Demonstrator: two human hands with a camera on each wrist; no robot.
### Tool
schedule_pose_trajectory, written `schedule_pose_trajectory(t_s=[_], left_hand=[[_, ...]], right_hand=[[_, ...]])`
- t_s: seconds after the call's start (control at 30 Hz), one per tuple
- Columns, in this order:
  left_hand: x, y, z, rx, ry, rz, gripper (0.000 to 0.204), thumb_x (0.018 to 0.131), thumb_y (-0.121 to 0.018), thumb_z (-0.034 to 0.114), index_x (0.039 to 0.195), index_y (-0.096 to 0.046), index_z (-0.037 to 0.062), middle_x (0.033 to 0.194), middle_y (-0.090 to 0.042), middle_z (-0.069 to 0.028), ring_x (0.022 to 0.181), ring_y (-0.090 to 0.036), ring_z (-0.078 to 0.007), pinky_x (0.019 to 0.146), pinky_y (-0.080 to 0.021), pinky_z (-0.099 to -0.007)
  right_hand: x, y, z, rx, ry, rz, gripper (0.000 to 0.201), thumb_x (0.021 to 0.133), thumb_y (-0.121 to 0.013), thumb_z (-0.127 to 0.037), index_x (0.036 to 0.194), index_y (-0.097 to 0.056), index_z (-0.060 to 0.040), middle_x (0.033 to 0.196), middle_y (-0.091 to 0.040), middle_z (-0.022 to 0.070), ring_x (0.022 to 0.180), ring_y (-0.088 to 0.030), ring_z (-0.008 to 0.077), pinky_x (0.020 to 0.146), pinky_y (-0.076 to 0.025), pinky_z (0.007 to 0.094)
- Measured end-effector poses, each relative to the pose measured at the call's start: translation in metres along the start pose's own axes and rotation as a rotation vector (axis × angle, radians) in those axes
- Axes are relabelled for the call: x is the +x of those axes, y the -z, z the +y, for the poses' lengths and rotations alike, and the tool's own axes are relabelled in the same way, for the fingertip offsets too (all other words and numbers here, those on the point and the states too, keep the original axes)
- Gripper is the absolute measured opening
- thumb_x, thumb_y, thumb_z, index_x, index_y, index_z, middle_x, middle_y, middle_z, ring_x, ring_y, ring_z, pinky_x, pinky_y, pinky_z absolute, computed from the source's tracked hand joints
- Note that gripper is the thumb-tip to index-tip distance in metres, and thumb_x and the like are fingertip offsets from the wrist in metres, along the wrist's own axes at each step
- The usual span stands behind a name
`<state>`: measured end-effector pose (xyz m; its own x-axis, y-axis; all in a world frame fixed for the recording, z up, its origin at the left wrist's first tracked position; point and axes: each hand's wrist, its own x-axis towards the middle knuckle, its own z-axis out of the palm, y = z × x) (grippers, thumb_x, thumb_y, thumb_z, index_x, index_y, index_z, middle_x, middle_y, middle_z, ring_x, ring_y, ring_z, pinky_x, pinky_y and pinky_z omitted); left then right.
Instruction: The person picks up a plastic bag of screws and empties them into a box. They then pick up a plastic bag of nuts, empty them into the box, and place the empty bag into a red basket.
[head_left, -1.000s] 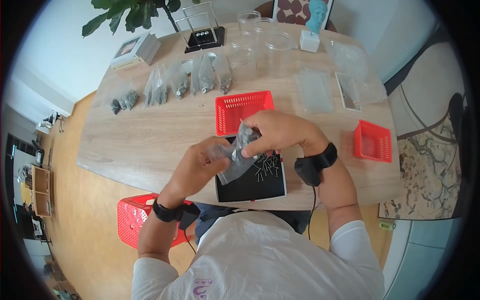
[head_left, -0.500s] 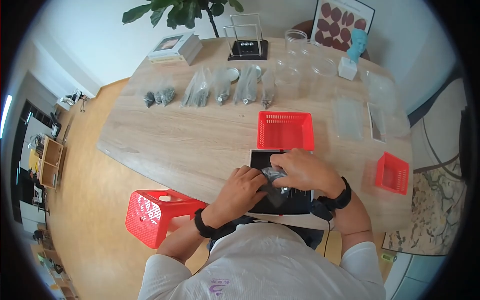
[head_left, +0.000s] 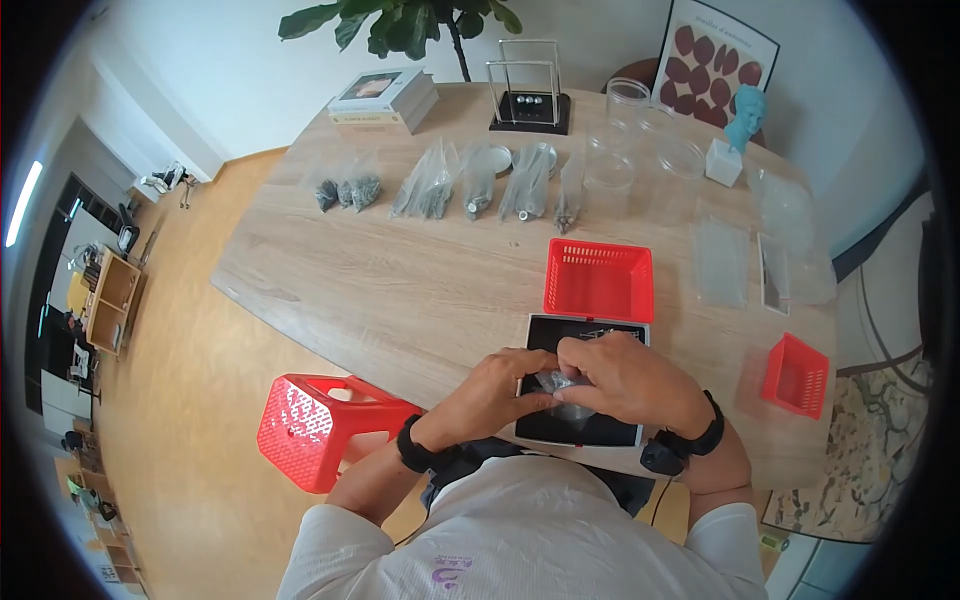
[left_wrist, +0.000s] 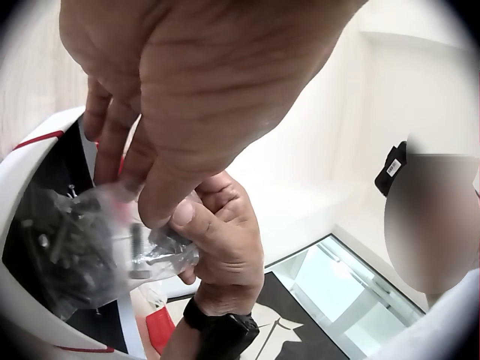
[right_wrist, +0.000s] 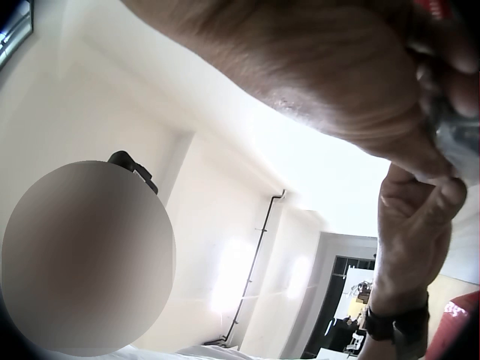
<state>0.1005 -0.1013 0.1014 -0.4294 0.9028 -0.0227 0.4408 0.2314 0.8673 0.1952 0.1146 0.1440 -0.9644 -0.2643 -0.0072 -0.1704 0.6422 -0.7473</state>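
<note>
Over a shallow black-lined box (head_left: pixel 533 427), both hands pinch a clear plastic bag (left_wrist: pixel 75 251) with metal screws inside. My left hand (head_left: pixel 492 392) grips its edge from the left, thumb and forefinger closed on the film. From the right, my right hand (head_left: pixel 632 380) pinches the plastic close to the left fingertips; in the left wrist view its thumb (left_wrist: pixel 193 221) presses on the bag's gathered part. Loose screws (head_left: pixel 600 333) lie at the box's far end. In the head view the hands cover much of the bag.
A red basket (head_left: pixel 600 312) sits just beyond the box, and a smaller one (head_left: pixel 796 376) is to the right. Several bags of hardware (head_left: pixel 430 190) line the table's back, near clear round containers (head_left: pixel 610 165). A red stool (head_left: pixel 300 430) stands at left.
Both hands with the bag have come down closer over the box, and the fingers have drawn together on the plastic. The head view has shifted, so the table appears farther right and lower.
</note>
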Motion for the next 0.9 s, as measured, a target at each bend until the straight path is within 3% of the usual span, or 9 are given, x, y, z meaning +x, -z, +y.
schedule_pose_trajectory(t_s=[0.13, 0.23, 0.4, 0.47, 0.53, 0.6, 0.77, 0.87, 0.9], left_hand=[[-0.004, -0.002, 0.007, -0.058, 0.047, 0.031, 0.041, 0.088, -0.086, 0.012, 0.126, -0.072, 0.0027, 0.117, -0.075, -0.0150, 0.109, -0.071, -0.0298, 0.097, -0.053, -0.0403], [-0.006, 0.000, 0.013, -0.100, -0.009, 0.031, 0.041, 0.088, -0.083, 0.009, 0.127, -0.070, 0.0014, 0.118, -0.074, -0.0170, 0.105, -0.069, -0.0344, 0.094, -0.053, -0.0416], [-0.005, 0.001, 0.013, -0.121, -0.085, 0.073, 0.039, 0.088, -0.084, 0.008, 0.124, -0.071, 0.0010, 0.116, -0.074, -0.0154, 0.103, -0.068, -0.0285, 0.092, -0.053, -0.0385], [-0.003, -0.003, 0.009, -0.197, -0.056, 0.094, 0.028, 0.092, -0.080, 0.006, 0.118, -0.073, -0.0004, 0.110, -0.072, -0.0132, 0.100, -0.067, -0.0246, 0.090, -0.052, -0.0362], [-0.002, -0.004, 0.005, -0.241, -0.049, 0.084, 0.023, 0.095, -0.078, 0.006, 0.116, -0.074, -0.0010, 0.108, -0.072, -0.0123, 0.099, -0.066, -0.0231, 0.089, -0.052, -0.0354], [-0.002, -0.005, 0.009, -0.303, -0.082, 0.145, 0.015, 0.100, -0.074, 0.008, 0.110, -0.077, -0.0021, 0.106, -0.071, -0.0113, 0.097, -0.065, -0.0210, 0.087, -0.051, -0.0338], [0.000, -0.004, 0.021, -0.337, -0.078, 0.181, 0.017, 0.103, -0.072, 0.012, 0.107, -0.078, -0.0028, 0.107, -0.070, -0.0112, 0.099, -0.063, -0.0186, 0.086, -0.050, -0.0325], [0.001, -0.004, 0.024, -0.333, -0.020, 0.188, 0.018, 0.102, -0.073, 0.014, 0.110, -0.078, -0.0025, 0.111, -0.072, -0.0109, 0.105, -0.064, -0.0173, 0.091, -0.051, -0.0318], [0.005, -0.010, 0.026, -0.370, -0.051, 0.269, 0.019, 0.102, -0.074, 0.014, 0.112, -0.078, -0.0021, 0.114, -0.072, -0.0104, 0.107, -0.064, -0.0160, 0.093, -0.051, -0.0309]], right_hand=[[-0.005, 0.011, -0.013, 0.006, -0.021, -0.034, 0.030, 0.087, -0.079, -0.017, 0.090, -0.055, 0.0008, 0.079, -0.066, 0.0211, 0.079, -0.066, 0.0432, 0.069, -0.049, 0.0473], [-0.008, 0.013, -0.011, 0.007, 0.019, -0.007, 0.028, 0.086, -0.078, -0.015, 0.089, -0.056, 0.0007, 0.079, -0.065, 0.0205, 0.079, -0.066, 0.0426, 0.069, -0.049, 0.0471], [-0.008, 0.016, -0.003, 0.010, 0.045, 0.042, 0.027, 0.085, -0.078, -0.017, 0.087, -0.058, 0.0006, 0.078, -0.065, 0.0203, 0.079, -0.066, 0.0419, 0.069, -0.048, 0.0471], [-0.012, 0.013, 0.002, 0.007, 0.037, 0.068, 0.027, 0.085, -0.078, -0.018, 0.087, -0.059, 0.0005, 0.078, -0.065, 0.0202, 0.079, -0.066, 0.0416, 0.068, -0.048, 0.0472], [-0.011, 0.019, 0.000, 0.007, 0.002, 0.045, 0.028, 0.082, -0.081, -0.016, 0.087, -0.059, 0.0005, 0.078, -0.063, 0.0173, 0.074, -0.063, 0.0358, 0.067, -0.047, 0.0435], [-0.013, 0.021, 0.002, 0.029, -0.007, 0.051, 0.028, 0.082, -0.081, -0.016, 0.086, -0.059, 0.0009, 0.077, -0.062, 0.0170, 0.073, -0.062, 0.0354, 0.066, -0.047, 0.0433], [-0.018, 0.034, -0.003, 0.039, 0.013, 0.060, 0.027, 0.082, -0.081, -0.017, 0.084, -0.061, 0.0017, 0.076, -0.061, 0.0149, 0.070, -0.060, 0.0314, 0.064, -0.046, 0.0410], [-0.019, 0.036, -0.002, 0.037, 0.076, 0.142, 0.025, 0.084, -0.082, -0.015, 0.084, -0.063, 0.0018, 0.075, -0.059, 0.0127, 0.067, -0.057, 0.0272, 0.063, -0.045, 0.0382], [-0.019, 0.035, -0.001, 0.083, 0.121, 0.196, 0.022, 0.085, -0.081, -0.013, 0.085, -0.065, 0.0017, 0.075, -0.060, 0.0114, 0.067, -0.056, 0.0240, 0.063, -0.045, 0.0364]])
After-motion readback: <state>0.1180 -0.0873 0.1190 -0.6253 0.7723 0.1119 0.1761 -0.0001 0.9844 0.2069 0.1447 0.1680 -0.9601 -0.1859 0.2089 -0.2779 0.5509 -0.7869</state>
